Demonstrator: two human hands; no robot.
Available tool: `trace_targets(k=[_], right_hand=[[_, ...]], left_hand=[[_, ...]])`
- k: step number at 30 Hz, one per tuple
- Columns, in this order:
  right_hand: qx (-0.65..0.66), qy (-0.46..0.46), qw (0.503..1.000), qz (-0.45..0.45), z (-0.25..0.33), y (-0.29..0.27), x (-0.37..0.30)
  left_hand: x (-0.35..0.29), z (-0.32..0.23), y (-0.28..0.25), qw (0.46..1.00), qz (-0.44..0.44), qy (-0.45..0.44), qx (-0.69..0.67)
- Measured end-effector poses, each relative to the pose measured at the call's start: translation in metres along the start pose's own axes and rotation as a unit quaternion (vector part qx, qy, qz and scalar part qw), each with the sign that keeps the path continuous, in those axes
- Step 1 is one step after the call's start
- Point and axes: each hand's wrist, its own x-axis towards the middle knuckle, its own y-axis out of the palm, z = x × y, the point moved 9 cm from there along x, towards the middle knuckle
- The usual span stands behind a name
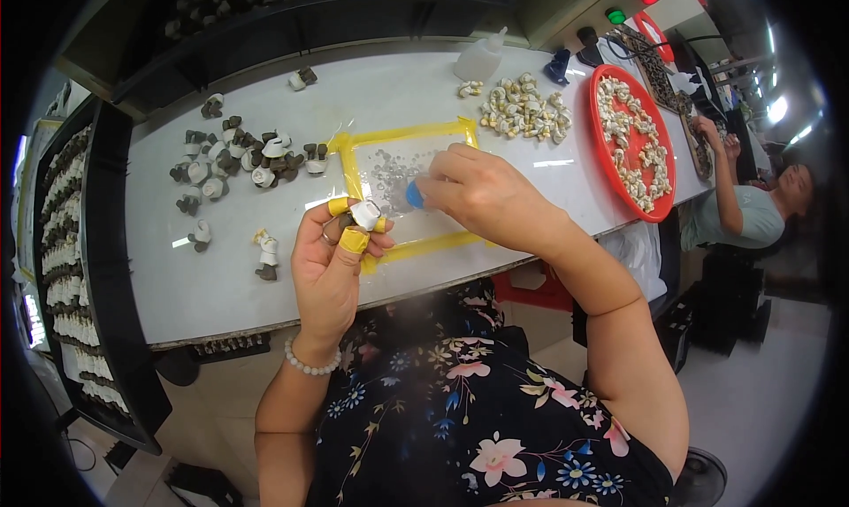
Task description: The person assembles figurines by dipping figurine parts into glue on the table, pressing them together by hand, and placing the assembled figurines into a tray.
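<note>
Workshop Table [212, 295]: Work Position and Layout

The table is presenting a white top, its near edge running just beyond the dark floral garment [495, 419] of the person.

The left hand [323, 264], with a pale bead bracelet [309, 367] circling the wrist, is holding a small white-and-dark figure [364, 213]. Its grip is pinching the figure between thumb and fingers; yellow covers [354, 241] are wrapping several fingertips. The figure is sitting above the left strip of a yellow tape frame [424, 246].

The right hand [482, 193] is working over the frame's interior. Its grip is pinching a small blue item [415, 195] at the fingertips, near scattered clear bits [389, 175]. Contact between the item and the bits cannot be determined.

One yellow-topped figure [267, 253] is lying left of the left hand. Farther back, a loose cluster of white-and-dark figures [239, 158] is occupying the left side. At far left, a black rack [133, 365] is carrying rows of similar pieces.

Beyond the frame, to the right, white-and-yellow pieces [531, 109] are forming a heap; a red tray [595, 122] is holding more. A translucent bottle [479, 58] is standing behind the heap. Farther right, a co-worker [738, 211] is sitting with both arms raised.
</note>
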Motion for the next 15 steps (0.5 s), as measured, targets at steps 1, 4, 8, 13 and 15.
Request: trace_targets(k=[1, 4, 8, 13, 15], right_hand=[[-0.001, -0.001, 1.0, 0.0, -0.001, 0.002, -0.001], [0.062, 0.023, 0.996, -0.064, -0.01, 0.0, -0.01], [0.195, 0.137, 0.962, -0.133, -0.029, -0.003, -0.022], [0.335, 0.229, 0.902, -0.148, -0.039, 0.005, -0.029], [0.401, 0.227, 0.874, -0.153, -0.039, 0.012, -0.03]], left_hand=[[0.0, 0.001, -0.001, 1.0, -0.008, -0.004, -0.004], [-0.001, 0.003, 0.0, 0.999, -0.017, -0.02, -0.025], [-0.002, 0.014, 0.0, 0.998, -0.014, -0.037, -0.055], [0.0, 0.016, 0.001, 0.998, -0.007, -0.04, -0.044], [0.0, 0.018, 0.001, 0.998, -0.007, -0.045, -0.032]])
